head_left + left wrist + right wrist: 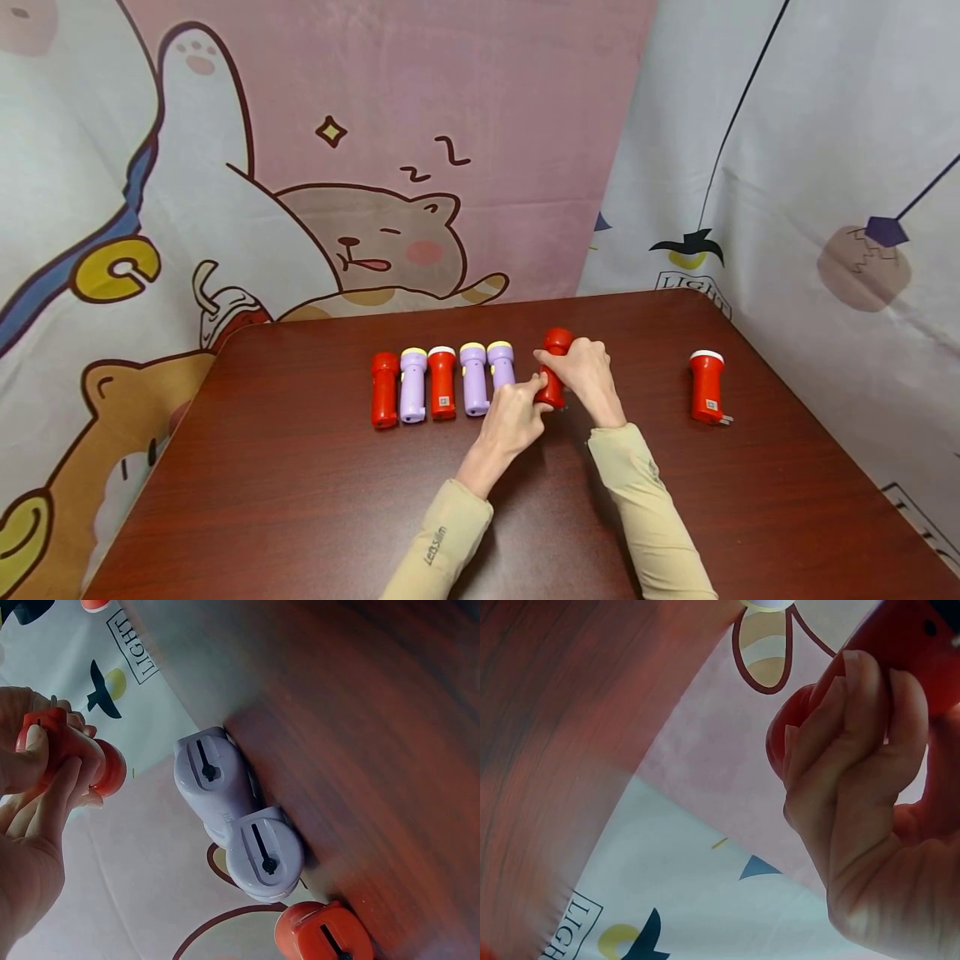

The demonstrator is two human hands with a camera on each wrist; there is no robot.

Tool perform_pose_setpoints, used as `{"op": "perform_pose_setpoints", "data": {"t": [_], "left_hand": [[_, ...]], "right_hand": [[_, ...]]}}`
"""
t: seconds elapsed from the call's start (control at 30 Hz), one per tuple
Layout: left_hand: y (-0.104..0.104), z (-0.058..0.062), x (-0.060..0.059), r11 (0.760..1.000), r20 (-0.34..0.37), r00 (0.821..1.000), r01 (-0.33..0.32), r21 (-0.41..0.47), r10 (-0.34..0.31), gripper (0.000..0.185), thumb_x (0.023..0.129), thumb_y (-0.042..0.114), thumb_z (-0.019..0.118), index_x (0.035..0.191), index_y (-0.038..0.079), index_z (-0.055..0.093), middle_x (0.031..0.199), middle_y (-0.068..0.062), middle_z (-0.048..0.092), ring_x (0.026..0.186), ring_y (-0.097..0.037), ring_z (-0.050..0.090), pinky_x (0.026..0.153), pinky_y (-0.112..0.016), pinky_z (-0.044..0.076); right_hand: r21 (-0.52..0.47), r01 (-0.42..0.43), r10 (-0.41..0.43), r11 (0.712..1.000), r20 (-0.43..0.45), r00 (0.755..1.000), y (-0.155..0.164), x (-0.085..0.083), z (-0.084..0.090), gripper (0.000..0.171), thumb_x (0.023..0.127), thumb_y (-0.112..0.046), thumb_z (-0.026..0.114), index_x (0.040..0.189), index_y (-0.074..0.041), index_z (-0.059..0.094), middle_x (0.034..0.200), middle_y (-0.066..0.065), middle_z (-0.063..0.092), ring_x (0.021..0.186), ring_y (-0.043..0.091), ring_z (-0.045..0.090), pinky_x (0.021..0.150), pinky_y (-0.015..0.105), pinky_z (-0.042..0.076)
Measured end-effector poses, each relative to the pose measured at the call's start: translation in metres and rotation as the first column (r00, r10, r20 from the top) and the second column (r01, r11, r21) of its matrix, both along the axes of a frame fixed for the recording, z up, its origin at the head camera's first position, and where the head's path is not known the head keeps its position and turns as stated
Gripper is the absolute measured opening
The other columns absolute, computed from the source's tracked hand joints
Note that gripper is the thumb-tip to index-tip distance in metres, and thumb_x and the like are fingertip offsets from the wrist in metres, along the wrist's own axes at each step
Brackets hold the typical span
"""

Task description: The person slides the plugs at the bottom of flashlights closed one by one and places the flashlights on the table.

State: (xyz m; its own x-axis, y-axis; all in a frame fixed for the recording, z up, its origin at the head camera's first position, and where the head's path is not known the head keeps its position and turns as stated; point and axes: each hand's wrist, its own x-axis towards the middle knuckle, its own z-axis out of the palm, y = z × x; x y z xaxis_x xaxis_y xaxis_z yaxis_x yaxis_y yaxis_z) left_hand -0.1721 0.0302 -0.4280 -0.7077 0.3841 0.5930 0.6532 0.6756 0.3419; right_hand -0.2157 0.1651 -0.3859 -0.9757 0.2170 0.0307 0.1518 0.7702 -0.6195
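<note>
Both hands gripping red flashlight (554,367) just above bench (300,500), R grip (585,375) wrapping its body, L grip (517,417) pinching its base, head cam alone showing row of five flashlights (442,385), L wrist cam showing switches.

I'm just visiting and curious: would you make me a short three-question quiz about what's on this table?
1. How many flashlights lie in the row left of the hands?
2. True or false: both hands hold the red flashlight.
3. Which colour is the lone flashlight far right: A purple, B red, C green?

Key: 1. Five. 2. True: left hand and right hand grip it. 3. B.
</note>
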Motion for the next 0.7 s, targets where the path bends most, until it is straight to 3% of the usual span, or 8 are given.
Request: {"op": "perform_pose_setpoints", "data": {"t": [0.7], "left_hand": [[-0.0008,0.0000,-0.0009,1.000,0.011,1.000,0.023,-0.013,-0.023,0.025,0.077,0.004,0.075,0.101,0.001,0.069,0.104,-0.014,0.073,0.087,-0.023,0.072,0.075,-0.027,0.057]], "right_hand": [[-0.004,-0.007,0.007,1.000,0.009,1.000,0.0014,-0.0002,-0.0014,0.048,0.080,-0.046,0.068,0.075,0.001,0.063,0.061,0.014,0.062,0.044,0.020,0.058,0.045,0.028,0.049]]}}
